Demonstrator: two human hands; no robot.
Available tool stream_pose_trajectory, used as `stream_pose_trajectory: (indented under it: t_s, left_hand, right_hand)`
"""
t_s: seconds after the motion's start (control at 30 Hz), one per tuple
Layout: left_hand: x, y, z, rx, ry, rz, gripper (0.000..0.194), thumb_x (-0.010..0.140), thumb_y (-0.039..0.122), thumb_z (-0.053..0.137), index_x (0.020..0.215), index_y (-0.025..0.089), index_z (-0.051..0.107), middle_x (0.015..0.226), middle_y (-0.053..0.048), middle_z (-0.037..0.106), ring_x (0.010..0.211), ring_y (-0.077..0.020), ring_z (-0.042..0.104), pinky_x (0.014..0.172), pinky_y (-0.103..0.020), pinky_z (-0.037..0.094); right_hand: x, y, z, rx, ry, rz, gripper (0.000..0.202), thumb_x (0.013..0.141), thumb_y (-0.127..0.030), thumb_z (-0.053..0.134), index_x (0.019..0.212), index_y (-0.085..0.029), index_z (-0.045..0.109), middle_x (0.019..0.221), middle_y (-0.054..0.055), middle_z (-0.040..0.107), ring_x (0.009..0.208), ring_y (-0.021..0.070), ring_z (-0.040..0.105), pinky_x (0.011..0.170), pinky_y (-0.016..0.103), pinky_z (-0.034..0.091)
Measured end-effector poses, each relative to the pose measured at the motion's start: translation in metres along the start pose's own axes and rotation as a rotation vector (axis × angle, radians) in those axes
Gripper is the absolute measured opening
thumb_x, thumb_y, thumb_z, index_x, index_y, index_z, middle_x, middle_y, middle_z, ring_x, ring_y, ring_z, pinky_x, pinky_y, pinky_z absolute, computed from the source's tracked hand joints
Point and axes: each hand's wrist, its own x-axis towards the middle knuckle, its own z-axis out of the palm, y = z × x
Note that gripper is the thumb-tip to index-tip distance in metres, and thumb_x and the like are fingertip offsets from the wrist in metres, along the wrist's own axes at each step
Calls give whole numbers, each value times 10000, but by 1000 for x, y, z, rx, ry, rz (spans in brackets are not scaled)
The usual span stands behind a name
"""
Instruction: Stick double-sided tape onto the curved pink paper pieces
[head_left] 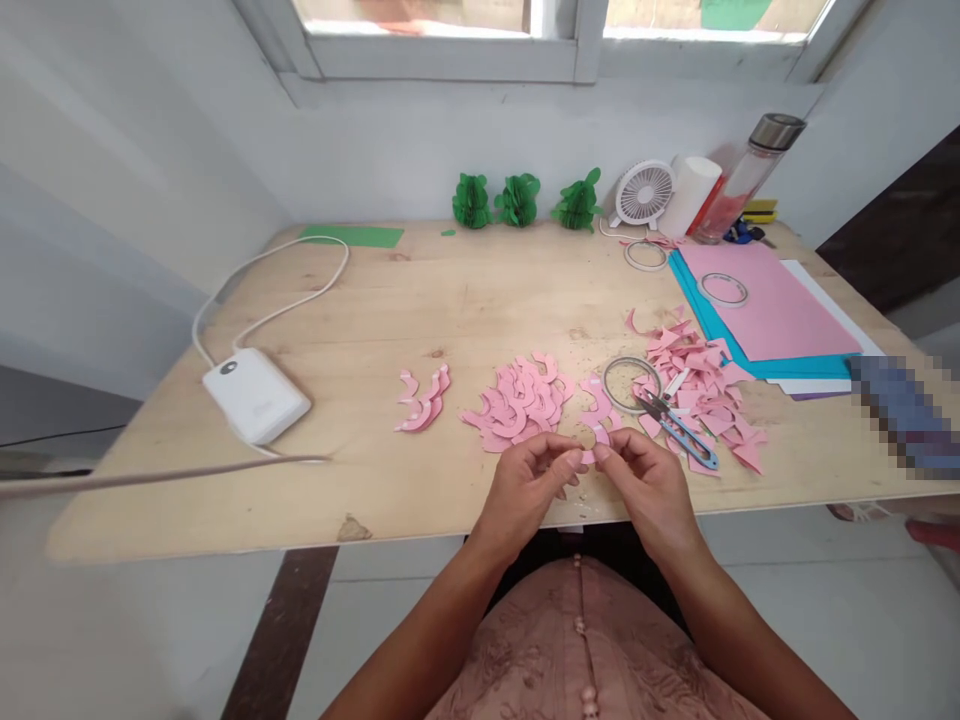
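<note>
Between my two hands is a small curved pink paper piece, pinched at its ends near the table's front edge. My left hand grips its left end with thumb and fingers, and my right hand grips the right end. Just beyond lies another wavy pink cutout with white strips on it. To the left is a heap of curved pink cutouts, and farther left a smaller stack with white strips. Blue-handled thread snips and a tape roll lie near my right hand.
Pink paper scraps spread at the right, beside stacked coloured sheets with a tape roll on top. A small fan, a bottle and green paper ornaments stand along the wall. A white corded box sits left.
</note>
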Motion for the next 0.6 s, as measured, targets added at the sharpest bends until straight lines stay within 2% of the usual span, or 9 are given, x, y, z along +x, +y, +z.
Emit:
stream_pose_trajectory:
  t_s: [0.1,0.23,0.4,0.6]
  left_hand:
    - [2,1,-1,7,76,32,249,742,327,664,915,149,654,803,-44,671,678,-134,589,573,-232,446]
    - [5,4,-1,63,159,143,301,733,265,672,1016,170,637,901,-65,681,845,-174,617,719,-272,475]
    - [8,7,4,186,167,254,353,757,259,650,1103,197,617,980,-66,668,895,-175,608,779,-295,468]
    - [10,11,13,248,175,293,341,730,252,669,1066,203,631,921,-39,671,878,-175,612,782,-295,466]
  right_hand:
    - [1,-1,1,-89,26,-43,178,807,-324,573,697,-183,582,628,-17,543,616,135,479,587,245,380]
    - [1,-5,2,-224,52,-106,177,806,-313,570,685,-184,586,607,-10,566,595,139,503,576,247,400]
    - [-2,-8,3,-330,76,-177,209,807,-327,572,645,-196,558,590,-13,555,574,138,513,566,248,410]
    - [-3,-7,4,-432,104,-257,249,825,-317,541,605,-207,503,573,-18,533,566,140,507,563,250,395]
